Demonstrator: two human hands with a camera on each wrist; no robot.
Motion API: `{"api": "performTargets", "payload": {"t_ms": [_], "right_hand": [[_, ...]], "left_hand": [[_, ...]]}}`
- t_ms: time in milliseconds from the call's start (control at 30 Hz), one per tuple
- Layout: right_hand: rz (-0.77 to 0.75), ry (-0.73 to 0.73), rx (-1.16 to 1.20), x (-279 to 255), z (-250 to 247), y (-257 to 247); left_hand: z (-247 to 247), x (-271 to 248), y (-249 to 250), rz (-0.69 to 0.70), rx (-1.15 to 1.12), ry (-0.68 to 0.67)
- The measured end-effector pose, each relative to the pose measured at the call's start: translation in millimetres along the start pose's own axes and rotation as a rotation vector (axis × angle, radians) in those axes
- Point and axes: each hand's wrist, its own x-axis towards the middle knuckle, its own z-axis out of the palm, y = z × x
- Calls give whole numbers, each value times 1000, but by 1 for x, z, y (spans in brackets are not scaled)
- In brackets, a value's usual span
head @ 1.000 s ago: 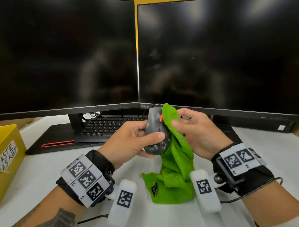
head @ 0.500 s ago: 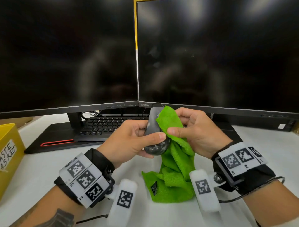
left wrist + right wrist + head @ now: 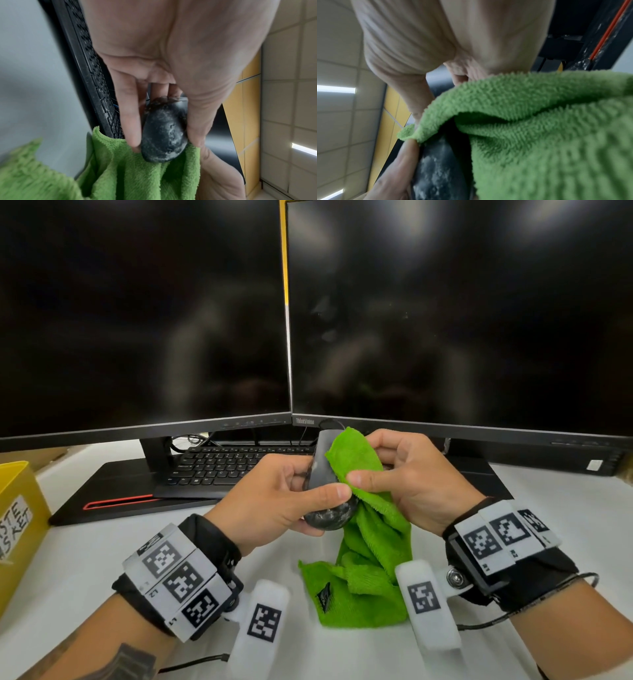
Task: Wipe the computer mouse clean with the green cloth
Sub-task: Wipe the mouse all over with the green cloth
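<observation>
A black computer mouse (image 3: 322, 474) with whitish smears on its rear (image 3: 163, 136) is held upright above the desk. My left hand (image 3: 284, 494) grips it, thumb across the near side and fingers behind. My right hand (image 3: 404, 477) pinches the green cloth (image 3: 356, 460) and presses it against the mouse's right side. The rest of the cloth (image 3: 363, 587) hangs down onto the white desk. In the right wrist view the cloth (image 3: 539, 121) covers most of the mouse (image 3: 436, 169).
Two dark monitors (image 3: 445, 320) stand close behind my hands. A black keyboard (image 3: 222, 467) lies under the left monitor on a black mat with a red stripe (image 3: 120, 501). A yellow waste basket (image 3: 17, 525) sits at the left edge.
My right hand has slid the cloth down along the mouse's right side, from near its top toward the middle. My left hand keeps the same grip on the mouse.
</observation>
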Motion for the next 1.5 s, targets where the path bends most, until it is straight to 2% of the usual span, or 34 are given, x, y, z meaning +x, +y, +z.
{"api": "performTargets", "payload": {"t_ms": [267,600,733,867,1033,1200,1500], "right_hand": [[0,98,-2,0,5,-4],[123,146,274,-2,-3,-13],[131,98,251,-3,-5,-12],[98,11,180,-5,-3,-11],[104,24,146,-5,1,-9],[155,33,95,-5,11,-5],[198,-26,150,-6,1,-9]], "left_hand": [[0,0,0,12,45,-3],[-5,1,1,12,-127,37],[-6,2,0,-1,-183,74],[-6,2,0,-12,-212,41],[-7,2,-3,-11,-203,-37],[-3,4,-6,19,-105,-27],[-11,2,-7,33,-126,-23]]}}
